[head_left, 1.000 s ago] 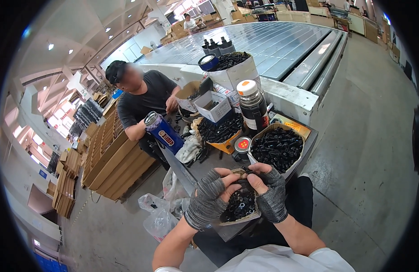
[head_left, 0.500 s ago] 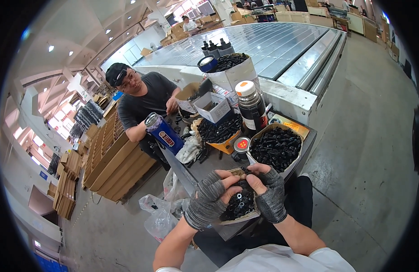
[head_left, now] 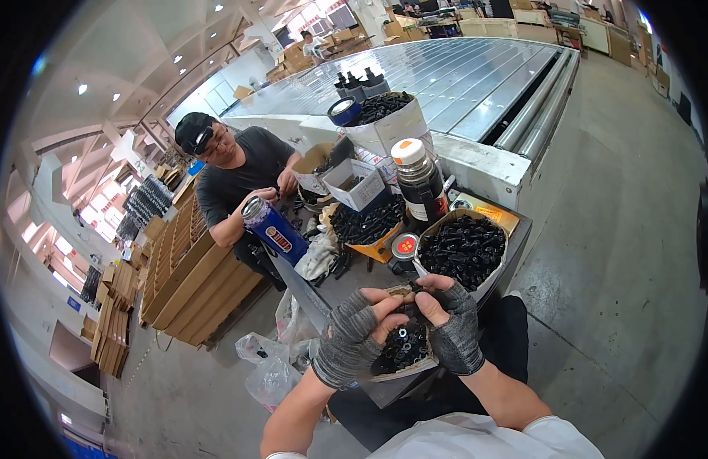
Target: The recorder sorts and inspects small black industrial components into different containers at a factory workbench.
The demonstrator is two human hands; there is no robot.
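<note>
Both my hands wear grey fingerless gloves and meet over an open box of small black parts and rings. My left hand is closed, thumb and forefinger pinched; what sits between them is too small to make out. Beside it my right hand pinches a small black part, mostly hidden by the fingertips. Just beyond the right hand stands a carton heaped with black plastic pieces. A steel cup lid with a red centre is on the table near the carton.
A thermos flask, a blue can, white cloth gloves and more part boxes crowd the table. Across it sits a co-worker. Plastic bags hang low at left; a roller conveyor runs behind.
The co-worker's head has tipped down and their hands have come together near the boxes. My own hands keep almost the same pinch and place; the view has shifted slightly.
</note>
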